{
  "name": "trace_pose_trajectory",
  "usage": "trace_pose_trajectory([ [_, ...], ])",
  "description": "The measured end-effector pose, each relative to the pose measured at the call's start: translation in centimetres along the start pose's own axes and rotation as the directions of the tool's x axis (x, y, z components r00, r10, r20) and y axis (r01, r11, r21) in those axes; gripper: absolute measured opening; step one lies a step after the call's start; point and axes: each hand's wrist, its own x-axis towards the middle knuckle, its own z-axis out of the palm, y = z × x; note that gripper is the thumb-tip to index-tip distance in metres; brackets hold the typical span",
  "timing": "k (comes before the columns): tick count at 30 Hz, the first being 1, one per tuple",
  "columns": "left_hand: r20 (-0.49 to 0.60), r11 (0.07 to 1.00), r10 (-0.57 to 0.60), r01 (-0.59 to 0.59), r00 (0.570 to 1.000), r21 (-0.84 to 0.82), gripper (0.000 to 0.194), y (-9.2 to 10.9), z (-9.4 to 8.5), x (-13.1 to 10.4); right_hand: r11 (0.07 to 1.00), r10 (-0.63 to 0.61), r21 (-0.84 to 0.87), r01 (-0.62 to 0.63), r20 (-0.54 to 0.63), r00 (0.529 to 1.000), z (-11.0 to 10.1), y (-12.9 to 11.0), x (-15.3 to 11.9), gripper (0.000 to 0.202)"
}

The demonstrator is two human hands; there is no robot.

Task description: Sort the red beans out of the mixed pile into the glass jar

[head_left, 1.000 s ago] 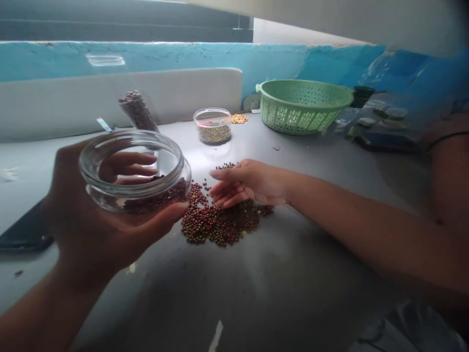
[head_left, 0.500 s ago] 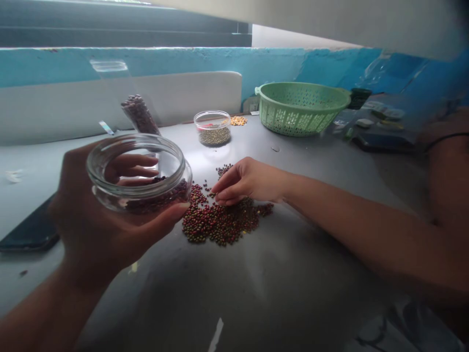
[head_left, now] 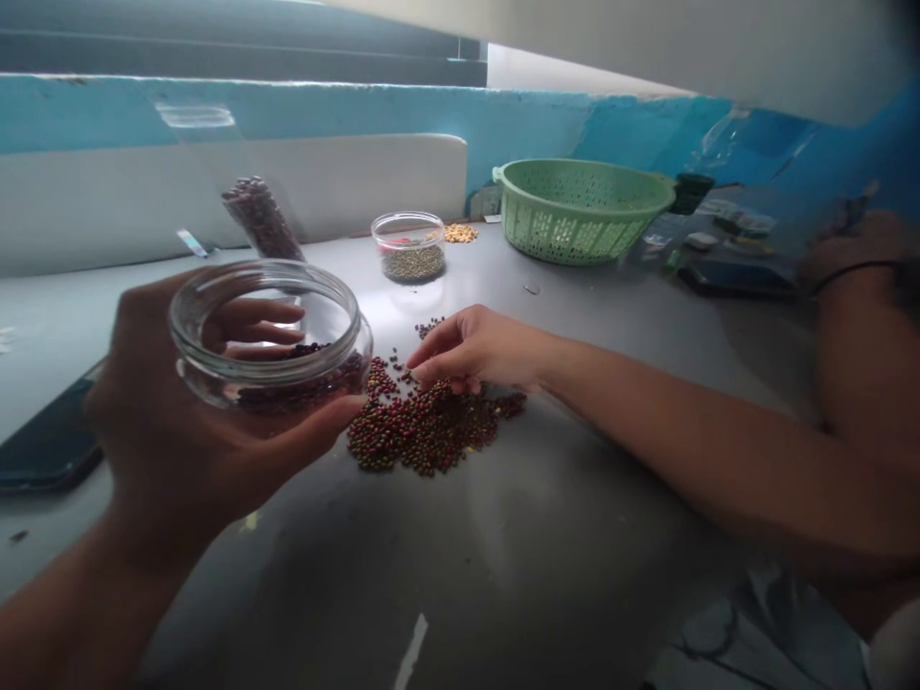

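My left hand (head_left: pixel 179 422) is wrapped around a clear glass jar (head_left: pixel 337 379), held tilted above the table with its mouth uncovered. Dark red beans (head_left: pixel 309 379) lie in the bottom of the jar. To the right of it, a pile of small red and green-brown beans (head_left: pixel 417 431) is spread on the grey table. My right hand (head_left: pixel 481 350) is over the back of this pile, with thumb and index finger pinched close together at some loose beans. What sits between those fingertips is too small to make out.
Behind the pile stand a clear round tub (head_left: pixel 409 259) of greenish beans, yellow kernels (head_left: pixel 460 233) and a green basket (head_left: pixel 589 220). A bag of brown beans (head_left: pixel 263 220) leans at back left. A phone (head_left: pixel 50 441) lies at left. Another person's arm (head_left: pixel 855 287) is at right.
My right thumb and index finger have shifted slightly at the pile's back edge. My left hand keeps the jar nearly still. The view has moved a little, and the other person's hand has come into sight.
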Motion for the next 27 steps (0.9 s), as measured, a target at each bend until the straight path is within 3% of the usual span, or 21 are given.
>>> trace_pose_trajectory([
  [4, 0.023, 0.999, 0.041, -0.040, 0.999, -0.015, 0.116, -0.1, 0.0, 0.0, 0.997, 0.043, 0.058, -0.043, 0.000, 0.999, 0.1, -0.1, -0.2, 0.010],
  [13, 0.023, 0.998, 0.064, -0.064, 0.998, -0.020, 0.118, -0.7, -0.1, -0.2, 0.899, 0.080, 0.426, -0.100, 0.066, 0.995, 0.6, 0.1, 0.2, 0.015],
  [22, 0.067, 0.993, 0.035, -0.043, 0.997, 0.113, 0.102, 0.6, -0.3, -0.5, 0.880, 0.046, 0.469, -0.076, 0.074, 0.996, 0.6, 0.2, 0.2, 0.020],
  [25, 0.066, 0.992, 0.010, -0.018, 0.998, 0.123, 0.102, 0.9, -0.3, -0.7, 0.870, 0.027, 0.488, -0.073, 0.102, 0.994, 0.6, 0.2, 0.2, 0.014],
  [27, 0.075, 0.984, 0.051, -0.063, 0.996, 0.168, 0.099, 0.6, -0.4, -0.5, 0.868, 0.031, 0.490, -0.075, 0.098, 0.995, 0.6, 0.1, 0.2, 0.009],
])
